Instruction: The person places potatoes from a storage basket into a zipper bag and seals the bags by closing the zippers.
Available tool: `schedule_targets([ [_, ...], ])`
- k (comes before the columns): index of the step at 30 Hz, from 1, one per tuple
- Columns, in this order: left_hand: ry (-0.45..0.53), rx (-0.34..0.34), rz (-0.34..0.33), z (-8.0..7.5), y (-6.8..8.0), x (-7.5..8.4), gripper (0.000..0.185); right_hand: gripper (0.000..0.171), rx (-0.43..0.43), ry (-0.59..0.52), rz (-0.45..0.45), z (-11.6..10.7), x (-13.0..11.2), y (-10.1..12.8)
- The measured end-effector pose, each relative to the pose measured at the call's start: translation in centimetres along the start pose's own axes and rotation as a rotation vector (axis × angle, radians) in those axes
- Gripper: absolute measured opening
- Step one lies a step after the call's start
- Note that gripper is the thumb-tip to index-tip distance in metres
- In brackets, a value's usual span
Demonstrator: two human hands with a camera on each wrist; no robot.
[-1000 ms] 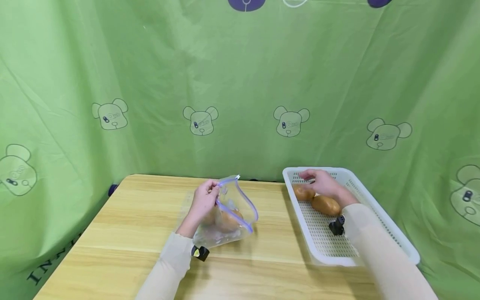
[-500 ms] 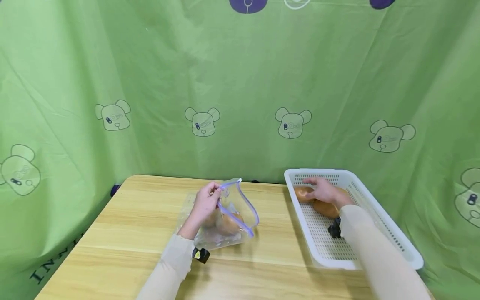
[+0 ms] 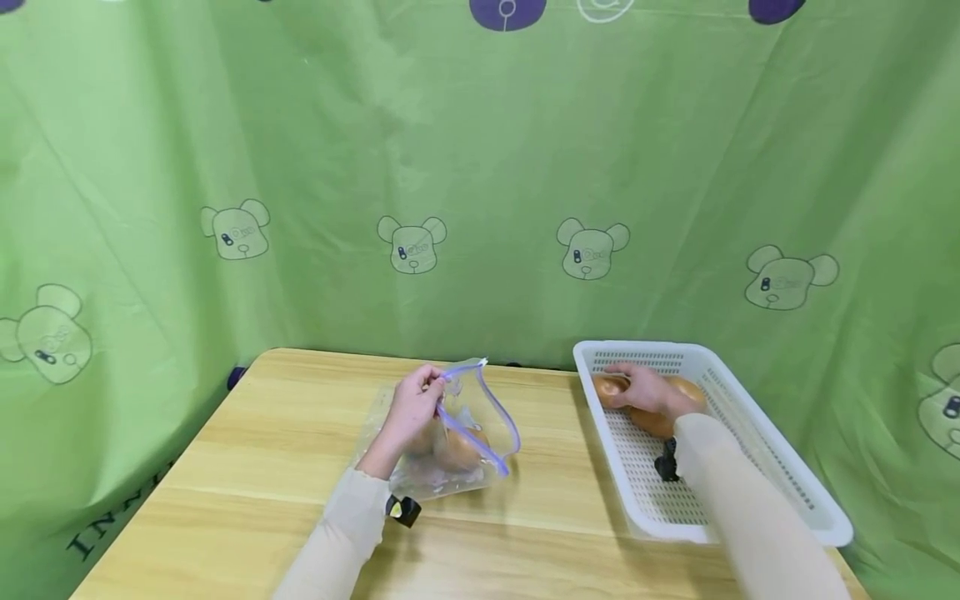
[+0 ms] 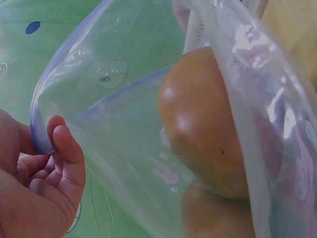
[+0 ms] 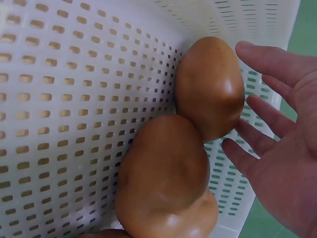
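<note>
At the middle of the table in the head view, my left hand [image 3: 411, 408] pinches the rim of a clear zip bag [image 4: 119, 163] with a purple seal. The bag's mouth gapes, and brown potatoes [image 4: 203, 119] lie inside. To the right, my right hand [image 3: 651, 392] reaches into a white plastic basket [image 3: 611, 458]. In the right wrist view, its thumb and fingers are spread, with the fingertips right at the side of a potato [image 5: 210, 84] near the basket's end. Another potato [image 5: 166, 168] lies against that one, with more below it.
The wooden table [image 3: 247, 467] carries the bag and the basket, which stands at the right side. Behind it hangs a green curtain [image 3: 495, 167] printed with bear faces. Each wrist wears a small black camera, such as the left wrist camera [image 3: 405, 510].
My right hand has lowered onto the far left potato in the basket, its fingers coming down beside it. My left hand keeps its pinch on the bag, almost still.
</note>
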State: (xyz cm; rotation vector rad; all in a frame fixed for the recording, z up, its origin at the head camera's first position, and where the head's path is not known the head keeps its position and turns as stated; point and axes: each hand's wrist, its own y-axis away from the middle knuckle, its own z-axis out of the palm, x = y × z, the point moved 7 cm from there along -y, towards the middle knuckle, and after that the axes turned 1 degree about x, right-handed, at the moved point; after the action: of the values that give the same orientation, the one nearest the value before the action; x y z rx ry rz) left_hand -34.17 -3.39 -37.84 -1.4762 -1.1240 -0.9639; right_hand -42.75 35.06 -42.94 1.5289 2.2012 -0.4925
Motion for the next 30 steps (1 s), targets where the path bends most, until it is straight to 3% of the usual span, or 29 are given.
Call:
schedule_targets([
  [7, 0.006, 0.023, 0.009, -0.1, -0.6, -1.2, 0.011, 0.070, -0.025, -0.053, 0.064, 0.6, 1.1, -0.5],
  [23, -0.014, 0.024, 0.002, -0.3, -0.5, -1.4, 0.011, 0.073, -0.026, -0.029, 0.042, 1.0, 1.7, -0.3],
  [25, -0.015, 0.019, 0.005, -0.4, -0.5, -1.1, 0.011, 0.073, -0.022, -0.039, 0.043, 1.1, 1.9, -0.4],
  [30, -0.029, 0.010, 0.023, -0.7, 0.8, 1.6, 0.011, 0.074, 0.007, -0.014, 0.030, 1.4, 2.1, -0.8],
])
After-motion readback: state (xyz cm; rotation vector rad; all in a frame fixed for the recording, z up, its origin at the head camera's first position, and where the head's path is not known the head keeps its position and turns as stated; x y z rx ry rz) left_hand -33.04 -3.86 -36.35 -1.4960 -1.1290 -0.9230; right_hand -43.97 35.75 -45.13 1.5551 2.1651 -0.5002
